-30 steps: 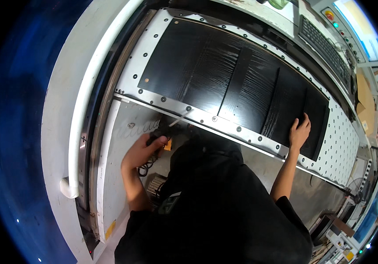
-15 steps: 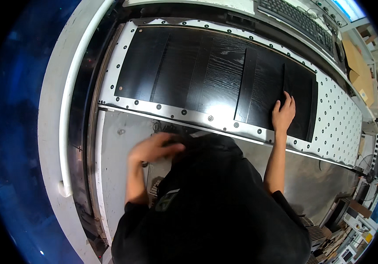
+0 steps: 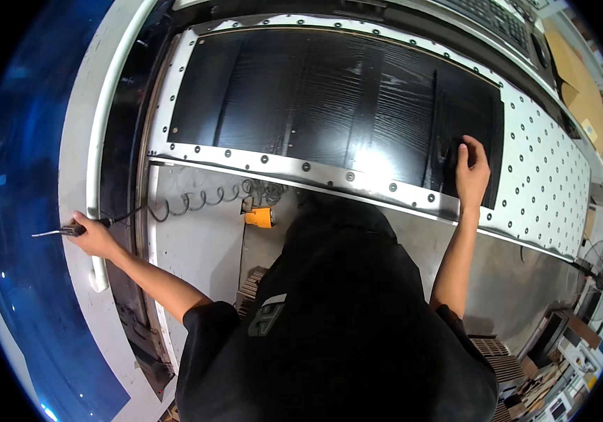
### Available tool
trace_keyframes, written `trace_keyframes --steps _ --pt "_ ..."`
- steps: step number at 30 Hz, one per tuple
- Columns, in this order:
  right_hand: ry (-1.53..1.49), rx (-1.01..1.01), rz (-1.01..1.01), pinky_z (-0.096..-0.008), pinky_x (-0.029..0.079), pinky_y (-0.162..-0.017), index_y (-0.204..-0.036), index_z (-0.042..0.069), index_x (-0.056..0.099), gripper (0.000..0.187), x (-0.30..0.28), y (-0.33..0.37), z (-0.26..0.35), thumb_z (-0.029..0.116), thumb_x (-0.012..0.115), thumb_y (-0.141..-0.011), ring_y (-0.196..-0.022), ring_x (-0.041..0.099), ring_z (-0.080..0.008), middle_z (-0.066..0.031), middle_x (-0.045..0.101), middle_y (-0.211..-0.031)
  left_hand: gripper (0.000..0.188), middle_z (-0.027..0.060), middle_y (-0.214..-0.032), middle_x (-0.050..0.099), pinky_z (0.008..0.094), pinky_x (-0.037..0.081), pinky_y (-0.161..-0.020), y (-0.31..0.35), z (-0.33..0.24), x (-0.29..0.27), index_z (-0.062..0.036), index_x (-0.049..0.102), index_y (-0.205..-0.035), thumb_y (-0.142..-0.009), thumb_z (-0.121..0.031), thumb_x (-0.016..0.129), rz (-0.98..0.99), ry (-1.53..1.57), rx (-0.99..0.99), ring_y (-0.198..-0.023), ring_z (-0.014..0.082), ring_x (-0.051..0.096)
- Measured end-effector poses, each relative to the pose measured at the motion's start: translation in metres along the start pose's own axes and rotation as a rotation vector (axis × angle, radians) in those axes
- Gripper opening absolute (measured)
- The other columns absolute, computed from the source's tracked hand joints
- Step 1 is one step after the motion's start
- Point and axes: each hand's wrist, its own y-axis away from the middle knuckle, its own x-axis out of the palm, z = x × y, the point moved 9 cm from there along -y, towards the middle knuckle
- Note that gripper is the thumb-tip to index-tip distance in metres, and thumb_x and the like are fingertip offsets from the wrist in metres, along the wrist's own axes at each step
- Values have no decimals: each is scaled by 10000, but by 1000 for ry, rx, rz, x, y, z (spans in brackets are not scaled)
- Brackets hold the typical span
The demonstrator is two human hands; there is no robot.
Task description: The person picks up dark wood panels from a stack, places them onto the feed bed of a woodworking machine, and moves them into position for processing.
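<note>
My left hand [image 3: 93, 236] is out at the far left, closed around an air blow gun [image 3: 73, 230] with a thin metal nozzle pointing left. From the gun a black coiled hose [image 3: 196, 199] runs back to the right. My right hand [image 3: 473, 176] is over the right end of a long black wood-grain panel [image 3: 259, 98], its fingers loosely bent, with a gap between thumb and fingers. Whether the fingertips touch the panel I cannot tell. The panel lies flat on a white bed [image 3: 544, 169] dotted with dark round studs; darker bands cross its surface.
A white tube rail [image 3: 99, 176] and blue glossy surface [image 3: 24, 176] stand at the left. An orange tool-like item [image 3: 259, 217] hangs below the bed's near edge. Behind the bed are a keyboard [image 3: 488, 17] and brown cardboard [image 3: 572, 77]. Cut pieces lie stacked at lower right.
My left hand has swung from in front of my body out to the far left and now holds the blow gun, its hose stretched. My right hand remains over the panel's right end.
</note>
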Motion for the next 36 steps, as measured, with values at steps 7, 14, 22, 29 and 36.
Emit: trace_keyframes --steps 7,14,22,29,36 --pt "452 -63 -174 -470 452 -1036 -1373 -41 521 598 -56 -13 -93 310 696 -922 -1164 594 -432 -286 604 -1286 660 265 -1139 651 501 510 -885 27 2 10 53 516 -1287 -906 -447 715 111 -148 -64 -1073 429 648" --pt "556 18 -228 -496 453 -1034 -1385 -56 501 609 -50 -5 -91 348 645 -954 -1207 577 -435 -283 607 -1293 659 242 -1303 517 578 372 -1049 113 -152 16 45 501 -1333 -926 -432 701 -34 132 482 -1196 434 496" --pt "486 84 -298 -491 473 -980 -1193 -77 599 559 -63 -5 -92 373 727 -887 -1110 601 -442 -269 649 -1155 891 253 -1664 168 632 31 -1210 345 -258 193 -68 376 -1557 -899 -591 671 1154 221 611 -1560 421 74" --pt "553 147 -319 -519 419 -1014 -1214 -43 589 580 -66 -2 -100 418 722 -887 -1213 529 -400 -225 575 -1302 903 142 -1677 246 571 -35 -1231 379 -278 192 -34 316 -1578 -892 -455 726 1265 396 591 -1576 312 121" --pt "448 110 -200 -562 365 -1077 -1266 -61 541 591 -89 -3 -133 387 700 -915 -1304 454 -448 -274 524 -1350 856 82 -1677 278 565 -30 -1234 395 -290 175 -75 325 -1585 -857 -278 728 1332 475 619 -1578 308 123"
